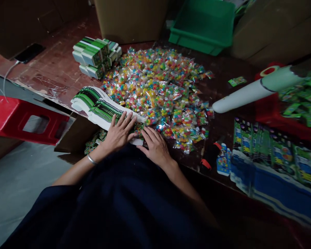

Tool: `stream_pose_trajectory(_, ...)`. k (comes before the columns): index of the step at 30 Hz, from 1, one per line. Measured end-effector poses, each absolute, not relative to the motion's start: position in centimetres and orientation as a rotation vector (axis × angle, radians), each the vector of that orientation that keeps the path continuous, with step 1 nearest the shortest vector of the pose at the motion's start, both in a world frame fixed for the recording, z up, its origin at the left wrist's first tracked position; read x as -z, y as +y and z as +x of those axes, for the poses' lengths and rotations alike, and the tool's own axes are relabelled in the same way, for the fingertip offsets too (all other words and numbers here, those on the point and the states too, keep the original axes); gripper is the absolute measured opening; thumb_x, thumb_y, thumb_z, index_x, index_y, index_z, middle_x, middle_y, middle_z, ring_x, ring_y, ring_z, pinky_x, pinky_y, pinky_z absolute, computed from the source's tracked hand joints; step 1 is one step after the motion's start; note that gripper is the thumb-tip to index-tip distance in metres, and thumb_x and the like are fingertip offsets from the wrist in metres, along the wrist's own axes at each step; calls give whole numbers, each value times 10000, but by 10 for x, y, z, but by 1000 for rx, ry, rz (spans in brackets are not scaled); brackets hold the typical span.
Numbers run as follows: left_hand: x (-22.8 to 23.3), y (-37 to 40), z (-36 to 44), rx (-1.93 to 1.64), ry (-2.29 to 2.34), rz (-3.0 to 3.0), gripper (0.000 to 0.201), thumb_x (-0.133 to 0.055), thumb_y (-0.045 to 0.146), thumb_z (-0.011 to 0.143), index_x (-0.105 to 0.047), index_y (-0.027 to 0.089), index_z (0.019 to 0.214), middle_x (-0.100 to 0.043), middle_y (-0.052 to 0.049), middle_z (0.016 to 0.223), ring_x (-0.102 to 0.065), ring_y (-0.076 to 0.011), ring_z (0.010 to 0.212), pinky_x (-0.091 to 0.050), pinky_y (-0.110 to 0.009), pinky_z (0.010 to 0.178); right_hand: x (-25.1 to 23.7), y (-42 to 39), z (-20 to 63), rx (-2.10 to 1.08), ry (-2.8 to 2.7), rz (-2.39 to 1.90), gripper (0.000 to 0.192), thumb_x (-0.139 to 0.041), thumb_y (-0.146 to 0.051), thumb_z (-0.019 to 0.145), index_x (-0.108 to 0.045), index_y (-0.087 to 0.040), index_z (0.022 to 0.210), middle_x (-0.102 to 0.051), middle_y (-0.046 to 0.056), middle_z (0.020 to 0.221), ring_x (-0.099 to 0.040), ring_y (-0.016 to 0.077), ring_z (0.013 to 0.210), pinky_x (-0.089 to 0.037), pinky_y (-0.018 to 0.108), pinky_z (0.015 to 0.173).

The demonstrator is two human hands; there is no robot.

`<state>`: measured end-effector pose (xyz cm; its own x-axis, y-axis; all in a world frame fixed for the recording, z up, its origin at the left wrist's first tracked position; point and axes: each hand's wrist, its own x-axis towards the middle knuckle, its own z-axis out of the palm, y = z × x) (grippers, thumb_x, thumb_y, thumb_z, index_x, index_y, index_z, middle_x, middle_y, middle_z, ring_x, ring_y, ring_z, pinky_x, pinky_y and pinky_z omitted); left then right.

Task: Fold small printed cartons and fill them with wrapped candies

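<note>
Dim workroom, dark red bench (57,69) scuffed and worn. The left hand (118,133) lay flat, fingers spread, grip released, pressing on the near end of a fanned stack of flat green-and-white cartons (98,105) at the bench's front edge. The right hand (155,145) rested palm down just beside it, grip loose, fingers touching the same stack's end and the edge of the candy packet pile (160,90). The cartons were printed green, black and white, unfolded, overlapping in a curved row. Folded green boxes (94,55) sat stacked behind. A green bin (203,26) stood farther back.
</note>
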<state>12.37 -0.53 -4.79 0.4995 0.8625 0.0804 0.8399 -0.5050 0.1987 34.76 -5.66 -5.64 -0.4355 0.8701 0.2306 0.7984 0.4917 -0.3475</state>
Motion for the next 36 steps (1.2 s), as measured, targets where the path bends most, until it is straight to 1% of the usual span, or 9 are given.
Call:
stream_pose_trajectory(5,44,-6,115,-359,1406,2485,591,-406,485,1084,-449,208,1605,-387,-148,1707,-305,-358,1611,-158,-630,1307,56,-56,351,-243,-2329,-1263,387,-696,-356,981,-719,-171,1321,-724,155,1377,-660,308,1310,-578,488,1113)
stream_pose_trajectory(8,32,-8,115,-676,1365,2336,537,-414,478,1083,-544,176,1508,-535,-175,1603,-463,-326,1517,-314,-555,1265,57,-57,352,-284,-2262,-1195,212,-670,-270,1000,-787,-234,1172,-796,92,1229,-730,248,1177,-628,422,1032)
stream_pose_trajectory(11,22,-13,115,-933,1377,2059,407,-463,477,1066,-694,174,1208,-759,-142,1203,-690,-256,1127,-540,-414,1009,58,-57,350,-286,-2214,-1171,176,-656,-220,1001,-799,-233,1103,-818,74,1152,-761,224,1090,-650,390,977)
stream_pose_trajectory(14,19,-16,115,-965,1372,1666,385,-586,548,1000,-684,180,942,-721,-56,807,-656,-177,713,-541,-301,683,58,-57,349,-214,-2206,-1130,191,-611,-158,1004,-785,-204,1068,-828,77,1109,-783,217,1028,-659,376,943)
stream_pose_trajectory(16,19,-17,116,-939,1270,1370,437,-682,610,925,-651,177,876,-684,-25,710,-637,-155,611,-522,-271,593,57,-58,349,-142,-2141,-1140,200,-594,-132,999,-774,-204,1049,-834,77,1080,-796,208,980,-663,357,909)
stream_pose_trajectory(20,13,-18,130,-834,972,870,510,-841,616,785,-623,159,852,-766,-77,827,-759,-209,753,-620,-332,726,49,-63,353,-3,-1943,-1188,164,-639,-143,978,-757,-244,1030,-836,74,1072,-806,215,971,-669,371,898)
stream_pose_trajectory(27,5,-12,157,-734,670,593,523,-802,618,820,-720,145,1027,-804,-175,1100,-752,-344,1153,-614,-471,961,33,-81,351,-54,-2055,-1000,240,-671,-129,954,-735,-295,1114,-827,31,1136,-794,223,1057,-685,376,897)
stream_pose_trajectory(31,4,-12,155,-737,605,673,595,-907,542,733,-729,179,1170,-799,-153,1168,-763,-328,1127,-600,-451,980,18,-81,349,-296,-1977,-985,357,-635,-305,1012,-641,-252,1365,-807,81,1134,-776,230,1045,-679,387,898)
stream_pose_trajectory(36,-5,-16,147,-654,608,909,542,-937,466,713,-788,171,1143,-809,-136,1124,-772,-279,1030,-576,-374,949,-3,-73,354,-679,-1884,-1155,520,-608,-476,1020,-552,-234,1477,-766,27,897,-709,154,703,-635,295,694)
